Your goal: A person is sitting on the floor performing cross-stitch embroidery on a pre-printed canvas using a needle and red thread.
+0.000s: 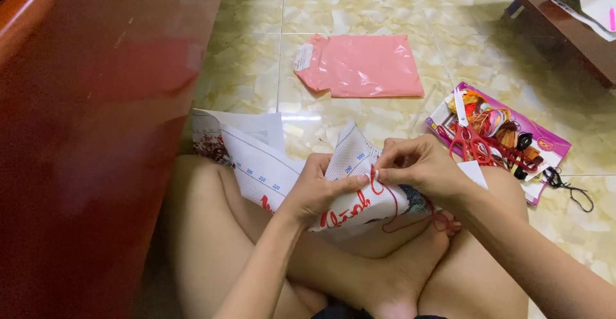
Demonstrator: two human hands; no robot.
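Head view: sitting cross-legged on tiled floor, working white cross-stitch fabric [350, 184] over lap. Left hand [317, 190] clamped on fabric fold, thumb on top, fingers under. Right hand [417, 168] pinching together at fabric edge, fingertips [378, 172] closed on red thread [410, 219]; needle too small to tell. Thread trailing in loose loop down toward right foot. Red lettering already stitched along near edge of cloth.

Risks, judging from this: slack loop likely snagging on toes or knotting on itself when being pulled through; pulling hard probably puckering weave or snapping thread. Left fingers sitting behind fabric right at stitch point, so possibly getting pricked. Loose fabric corner draping far left onto floor, possibly dragging and twisting the piece.

Far right: purple tray [552, 142] of thread skeins with red scissors [468, 136] on top, black thread [568, 187] beside it. Far centre: pink plastic bag [362, 65]. Left: red wooden furniture [90, 133], close to knee.
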